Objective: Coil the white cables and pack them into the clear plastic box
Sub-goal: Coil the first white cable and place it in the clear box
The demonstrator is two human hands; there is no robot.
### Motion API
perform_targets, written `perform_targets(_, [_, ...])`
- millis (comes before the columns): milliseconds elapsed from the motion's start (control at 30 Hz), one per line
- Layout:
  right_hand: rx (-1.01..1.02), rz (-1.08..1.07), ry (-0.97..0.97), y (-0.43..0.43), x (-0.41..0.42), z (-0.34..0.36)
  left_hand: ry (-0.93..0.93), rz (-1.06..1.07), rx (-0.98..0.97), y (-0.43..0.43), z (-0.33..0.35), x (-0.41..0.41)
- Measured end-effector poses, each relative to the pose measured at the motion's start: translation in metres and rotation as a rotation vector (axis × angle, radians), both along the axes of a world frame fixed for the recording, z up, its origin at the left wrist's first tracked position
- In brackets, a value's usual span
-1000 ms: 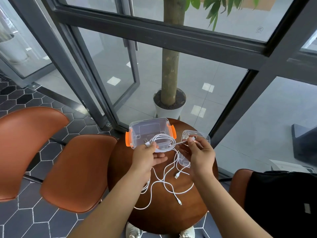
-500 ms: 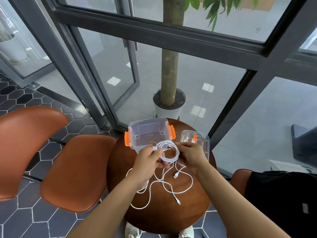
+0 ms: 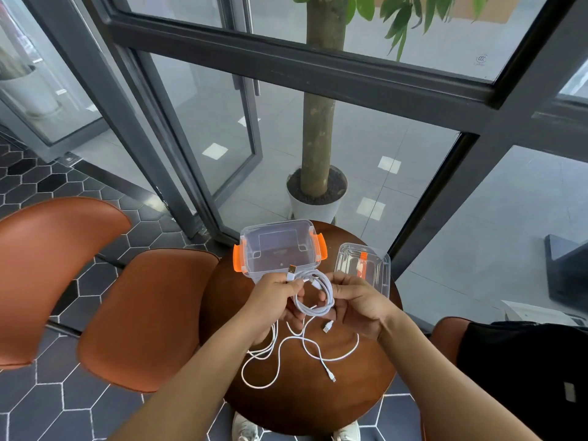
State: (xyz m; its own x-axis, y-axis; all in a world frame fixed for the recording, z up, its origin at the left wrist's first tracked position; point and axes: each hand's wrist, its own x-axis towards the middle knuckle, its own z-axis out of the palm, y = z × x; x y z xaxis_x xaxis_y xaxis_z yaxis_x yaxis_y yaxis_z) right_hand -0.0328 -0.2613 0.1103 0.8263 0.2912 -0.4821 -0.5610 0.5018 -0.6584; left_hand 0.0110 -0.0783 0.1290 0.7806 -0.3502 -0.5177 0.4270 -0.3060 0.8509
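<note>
A coiled white cable [image 3: 315, 292] hangs between both hands, just in front of the clear plastic box [image 3: 280, 248]. My left hand [image 3: 273, 296] pinches the coil's left side near its USB plug. My right hand [image 3: 356, 302] grips the coil's right side. The box has orange latches, stands open and holds nothing. More loose white cables [image 3: 286, 351] sprawl on the round wooden table [image 3: 318, 399] under my hands, with a plug end lying near the middle.
The clear lid [image 3: 362, 268] lies right of the box. Two orange chairs [image 3: 143, 316] stand left of the table, a third [image 3: 445, 338] at the right. A potted tree [image 3: 318, 198] sits behind the glass wall. A black bag [image 3: 525, 377] lies at the right.
The cable's stretched end has been wound into the coil, which is now a closed loop. Both hands have drawn back slightly from the box, toward me.
</note>
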Motion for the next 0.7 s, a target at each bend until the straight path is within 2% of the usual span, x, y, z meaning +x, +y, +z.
perform_targets(100, [0.073,-0.143,0.009,0.009,-0.006,-0.005,0.002,-0.029,0.106,-0.002,-0.001,-0.001])
perform_targets(267, [-0.037,-0.249,0.081,0.025,-0.018,-0.016,-0.312,-0.282,0.549,0.003,-0.007,0.0])
perform_targets(367, [-0.094,-0.293,0.031,0.026,-0.024,-0.016,-0.429,-0.343,0.657,0.003,-0.012,-0.004])
perform_targets(533, [-0.45,-0.326,-0.094,0.036,-0.023,-0.014,-0.634,-0.434,0.816,0.0,-0.014,-0.014])
perform_targets(600, [-0.459,-0.39,-0.076,0.042,-0.019,-0.016,-0.728,-0.528,0.936,-0.004,-0.015,-0.018])
perform_targets(700, [-0.428,-0.461,-0.046,0.048,-0.017,-0.018,-0.788,-0.561,0.973,-0.003,-0.024,-0.018])
